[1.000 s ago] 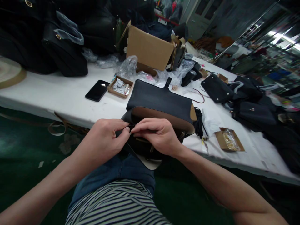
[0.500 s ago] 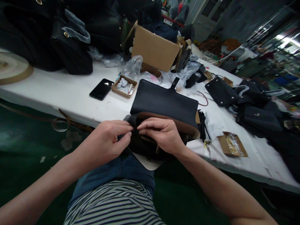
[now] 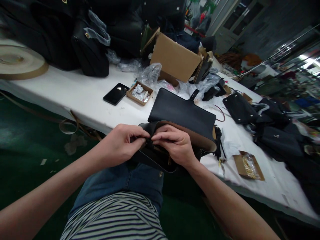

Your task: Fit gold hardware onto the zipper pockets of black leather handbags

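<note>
Pale lining at 6 o'clock of bag [image 3: 186, 108] no longer shows. Left hand [image 3: 122, 145], right hand [image 3: 176, 143] still pinch edge at 9 o'clock, exact part unclear; work seems unfinished.

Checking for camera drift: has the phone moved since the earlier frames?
No. The phone keeps its place beside the small box on the table; the whole view has shifted instead.
</note>
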A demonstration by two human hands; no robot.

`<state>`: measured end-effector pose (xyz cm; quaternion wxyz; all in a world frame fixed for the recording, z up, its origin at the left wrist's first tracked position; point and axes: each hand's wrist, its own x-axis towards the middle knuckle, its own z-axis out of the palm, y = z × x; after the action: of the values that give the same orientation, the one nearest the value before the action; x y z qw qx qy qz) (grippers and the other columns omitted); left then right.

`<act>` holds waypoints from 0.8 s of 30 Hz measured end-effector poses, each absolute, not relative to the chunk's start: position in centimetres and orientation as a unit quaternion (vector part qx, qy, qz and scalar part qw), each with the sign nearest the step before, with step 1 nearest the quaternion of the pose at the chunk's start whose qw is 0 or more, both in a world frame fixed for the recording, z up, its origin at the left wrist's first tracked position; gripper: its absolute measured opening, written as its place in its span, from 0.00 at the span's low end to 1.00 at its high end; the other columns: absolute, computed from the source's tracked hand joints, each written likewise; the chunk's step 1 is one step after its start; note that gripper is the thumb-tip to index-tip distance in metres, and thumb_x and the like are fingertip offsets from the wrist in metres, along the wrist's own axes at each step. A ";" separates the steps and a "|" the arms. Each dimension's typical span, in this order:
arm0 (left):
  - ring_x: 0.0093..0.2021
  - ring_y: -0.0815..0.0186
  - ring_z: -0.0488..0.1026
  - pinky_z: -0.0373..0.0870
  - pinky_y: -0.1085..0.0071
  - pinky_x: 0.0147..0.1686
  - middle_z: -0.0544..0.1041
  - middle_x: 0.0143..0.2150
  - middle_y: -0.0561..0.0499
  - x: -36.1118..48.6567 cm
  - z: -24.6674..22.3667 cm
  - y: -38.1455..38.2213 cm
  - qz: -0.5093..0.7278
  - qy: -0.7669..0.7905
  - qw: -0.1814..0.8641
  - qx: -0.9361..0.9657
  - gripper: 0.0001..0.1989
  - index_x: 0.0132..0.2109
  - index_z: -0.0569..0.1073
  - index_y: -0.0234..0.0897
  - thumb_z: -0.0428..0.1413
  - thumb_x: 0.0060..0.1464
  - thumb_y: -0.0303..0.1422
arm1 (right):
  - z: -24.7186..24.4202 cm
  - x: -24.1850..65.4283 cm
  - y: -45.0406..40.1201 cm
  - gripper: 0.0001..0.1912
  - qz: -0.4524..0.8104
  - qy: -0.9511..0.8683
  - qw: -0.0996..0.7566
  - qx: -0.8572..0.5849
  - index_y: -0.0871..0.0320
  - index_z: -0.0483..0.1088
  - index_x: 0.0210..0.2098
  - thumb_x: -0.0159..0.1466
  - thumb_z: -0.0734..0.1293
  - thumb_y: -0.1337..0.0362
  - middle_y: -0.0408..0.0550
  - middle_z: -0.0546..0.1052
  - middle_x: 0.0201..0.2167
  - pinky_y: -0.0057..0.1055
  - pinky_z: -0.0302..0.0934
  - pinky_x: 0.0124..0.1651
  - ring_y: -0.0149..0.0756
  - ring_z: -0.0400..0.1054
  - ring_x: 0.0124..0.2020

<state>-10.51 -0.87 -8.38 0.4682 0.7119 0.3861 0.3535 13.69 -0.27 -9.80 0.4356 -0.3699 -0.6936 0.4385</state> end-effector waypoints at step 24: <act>0.39 0.67 0.80 0.73 0.75 0.40 0.86 0.39 0.52 -10.7 -10.7 0.5 0.333 0.385 0.607 0.610 0.09 0.46 0.87 0.38 0.62 0.63 0.31 | -10.0 13.6 -0.3 0.06 0.360 -0.750 0.418 -0.365 0.52 0.87 0.41 0.70 0.78 0.70 0.45 0.86 0.39 0.30 0.76 0.47 0.35 0.81 0.40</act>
<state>-10.73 0.49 -10.72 0.6069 0.6103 0.3847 0.3334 13.58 -0.30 -9.97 0.4180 -0.3646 -0.7502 0.3599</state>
